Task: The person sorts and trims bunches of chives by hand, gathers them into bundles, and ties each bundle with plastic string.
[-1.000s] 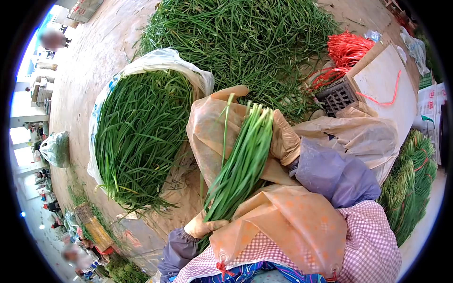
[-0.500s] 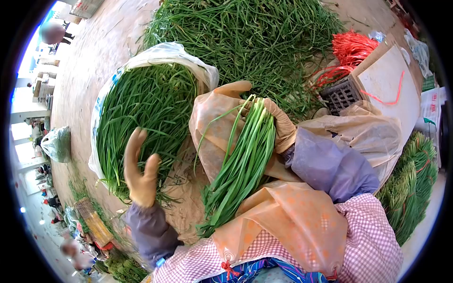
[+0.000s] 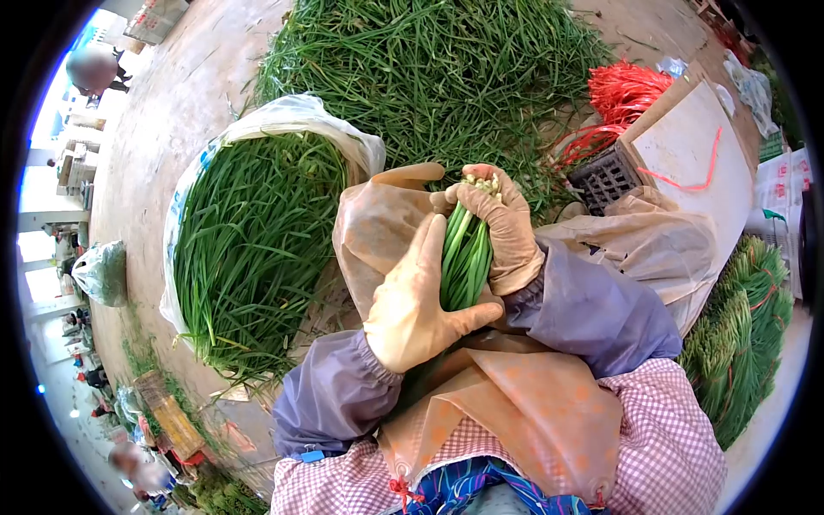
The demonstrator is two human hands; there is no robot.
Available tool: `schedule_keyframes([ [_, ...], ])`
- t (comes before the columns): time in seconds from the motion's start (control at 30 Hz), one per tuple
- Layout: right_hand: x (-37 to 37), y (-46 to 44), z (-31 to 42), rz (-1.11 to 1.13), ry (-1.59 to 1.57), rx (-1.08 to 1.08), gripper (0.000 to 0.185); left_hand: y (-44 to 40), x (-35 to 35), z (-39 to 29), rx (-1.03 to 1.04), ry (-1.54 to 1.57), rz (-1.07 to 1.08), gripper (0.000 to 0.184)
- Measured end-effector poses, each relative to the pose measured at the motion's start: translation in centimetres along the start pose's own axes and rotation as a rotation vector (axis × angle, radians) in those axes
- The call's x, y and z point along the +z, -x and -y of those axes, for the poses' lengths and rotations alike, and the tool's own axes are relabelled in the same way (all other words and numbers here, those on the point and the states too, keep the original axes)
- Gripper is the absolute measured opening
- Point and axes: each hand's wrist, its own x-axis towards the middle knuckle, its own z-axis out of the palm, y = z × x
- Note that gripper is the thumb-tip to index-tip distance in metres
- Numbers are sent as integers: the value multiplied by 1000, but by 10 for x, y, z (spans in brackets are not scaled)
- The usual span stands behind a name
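My right hand [image 3: 506,227], in a tan glove, is closed around a bunch of garlic chives [image 3: 464,262] near its pale stem ends, above my lap. The stem ends poke out at the top of the fist. My left hand [image 3: 416,300], gloved too, lies along the bunch's left side, fingers stretched out and thumb spread across the leaves. The lower leaves are hidden behind it. Beside my left arm stands a white plastic-lined container [image 3: 167,257] full of loose garlic chives [image 3: 257,245].
A large heap of chives [image 3: 429,77] covers the floor ahead. At right are red ties [image 3: 631,90], a dark crate [image 3: 605,180], a white board [image 3: 699,163] with one red strip, and tied chive bundles [image 3: 738,343]. A filled plastic bag [image 3: 101,273] stands far left; people are beyond.
My left hand has swung right from beside the container to the bunch. My right hand now grips around the stem ends, and the bunch is turned more upright.
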Motion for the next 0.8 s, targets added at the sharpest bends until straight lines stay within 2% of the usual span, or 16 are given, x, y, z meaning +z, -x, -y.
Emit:
schedule_keyframes([
  [0.03, 5, 3, 3, -43, 32, -21, 32, 0, 1, -2, -96, 112, 67, 105],
  [0.13, 0, 6, -4, -67, 83, -93, 31, -5, 1, -7, -286, 163, 227, 97],
  [0.2, -4, 7, 0, 27, 162, -44, 36, -9, 11, 9, -169, 418, 180, 84],
  [0.27, -4, 5, 10, 107, 172, 22, 35, -18, 4, 27, -154, 607, 359, 75],
  [0.3, -7, 3, 21, 179, 155, 113, 45, -20, -4, 31, -290, 1011, 520, 69],
  [0.33, -7, 3, 29, 254, 162, 137, 55, -13, -9, 43, -432, 1230, 545, 74],
  [0.4, 7, 3, 69, 446, 143, 285, 60, -5, -9, 48, -385, 1576, 594, 71],
  [0.47, -17, -24, 88, 362, 330, 76, 64, 3, 2, 50, -372, 1702, 617, 73],
  [0.53, -21, -34, 106, 425, 530, -182, 70, 7, 15, 47, -359, 1816, 630, 75],
  [0.57, -13, -26, 108, 395, 740, -285, 75, 8, 22, 45, -355, 1866, 633, 75],
  [0.6, -7, -23, 97, 527, 920, -459, 76, 9, 27, 43, -353, 1917, 636, 75],
  [0.63, -4, -13, 81, 693, 937, -317, 74, 11, 31, 43, -343, 1929, 641, 77],
  [0.7, -6, -5, 67, 779, 875, -151, 71, 14, 30, 40, -393, 1920, 627, 77],
  [0.77, -9, -14, 69, 635, 738, -111, 68, 19, 29, 39, -411, 1940, 563, 77],
  [0.8, -18, -23, 79, 558, 496, -77, 68, 21, 29, 41, -397, 1952, 559, 78],
])
